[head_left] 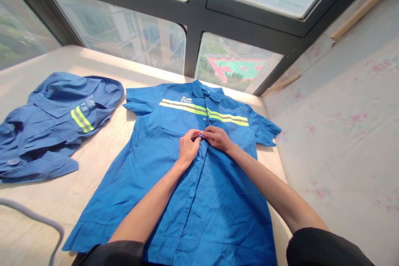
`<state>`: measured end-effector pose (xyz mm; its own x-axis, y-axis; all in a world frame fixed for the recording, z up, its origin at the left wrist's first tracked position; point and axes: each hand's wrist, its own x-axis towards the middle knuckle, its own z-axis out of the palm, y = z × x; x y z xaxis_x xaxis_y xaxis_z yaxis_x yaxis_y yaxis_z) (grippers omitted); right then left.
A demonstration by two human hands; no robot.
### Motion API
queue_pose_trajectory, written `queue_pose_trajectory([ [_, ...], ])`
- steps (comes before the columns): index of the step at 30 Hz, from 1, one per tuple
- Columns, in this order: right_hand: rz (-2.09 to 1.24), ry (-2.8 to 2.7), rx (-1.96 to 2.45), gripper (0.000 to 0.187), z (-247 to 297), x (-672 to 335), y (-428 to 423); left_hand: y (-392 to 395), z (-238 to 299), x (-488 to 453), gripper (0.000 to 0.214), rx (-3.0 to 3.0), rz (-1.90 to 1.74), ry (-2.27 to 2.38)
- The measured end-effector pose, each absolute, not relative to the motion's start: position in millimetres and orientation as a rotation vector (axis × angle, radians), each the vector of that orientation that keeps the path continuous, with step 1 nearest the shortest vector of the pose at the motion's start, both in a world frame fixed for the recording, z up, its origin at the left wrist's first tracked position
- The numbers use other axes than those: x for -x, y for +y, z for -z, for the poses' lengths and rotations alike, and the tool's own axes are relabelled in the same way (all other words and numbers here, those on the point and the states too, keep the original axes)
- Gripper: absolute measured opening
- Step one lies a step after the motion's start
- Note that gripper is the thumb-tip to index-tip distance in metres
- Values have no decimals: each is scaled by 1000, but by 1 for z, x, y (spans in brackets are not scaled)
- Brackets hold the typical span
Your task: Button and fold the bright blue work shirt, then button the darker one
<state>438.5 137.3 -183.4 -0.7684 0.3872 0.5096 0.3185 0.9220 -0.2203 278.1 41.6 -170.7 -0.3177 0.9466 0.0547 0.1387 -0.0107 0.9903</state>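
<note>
A blue short-sleeved work shirt lies spread out face up, collar toward the window, with yellow-and-grey reflective strips across its chest. My left hand and my right hand meet at the front placket, just below the chest strip. Both have their fingers pinched on the placket's edge, lifting the cloth slightly. Any button between the fingertips is hidden. One button shows above my hands, and others, such as the button, show below them along the placket.
Another blue garment with a reflective strip lies loosely bunched at the left on the pale ledge. A grey hose or cable curves at the lower left. Dark-framed windows rise behind, and a flower-patterned wall bounds the right.
</note>
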Motion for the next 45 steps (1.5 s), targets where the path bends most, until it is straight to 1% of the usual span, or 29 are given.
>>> queue_pose_trajectory([
  [3,-366,-2477,512,24,181,-438,138,41,167,-279,22,-1110,-1419,1512],
  [6,-494,-2506,519,23,175,-438,143,41,165,-279,22,-1085,-1426,1505],
  [12,-656,-2629,623,17,157,-432,154,42,167,-279,20,-1127,-1401,1556],
  [16,-701,-2708,678,15,147,-429,157,42,166,-280,21,-1161,-1402,1574],
  [24,-615,-2702,767,18,155,-430,154,44,168,-277,25,-1205,-1358,1596],
  [31,-330,-2649,1010,19,157,-421,130,43,167,-277,27,-1317,-1270,1726],
  [34,-234,-2651,1086,18,152,-415,122,42,164,-278,26,-1439,-1182,1861],
  [36,-175,-2634,1124,16,149,-411,117,41,164,-278,26,-1443,-1171,1872],
  [37,-143,-2615,1147,16,147,-409,115,42,164,-278,26,-1424,-1183,1859],
  [39,-91,-2568,1210,23,143,-406,110,42,164,-277,26,-1375,-1211,1837],
  [41,-89,-2530,1282,26,140,-404,103,42,164,-277,26,-1344,-1222,1829],
  [44,-200,-2518,1396,14,139,-404,92,43,163,-277,26,-1324,-1209,1831],
  [45,-256,-2523,1426,13,138,-404,89,43,162,-277,26,-1317,-1202,1835],
])
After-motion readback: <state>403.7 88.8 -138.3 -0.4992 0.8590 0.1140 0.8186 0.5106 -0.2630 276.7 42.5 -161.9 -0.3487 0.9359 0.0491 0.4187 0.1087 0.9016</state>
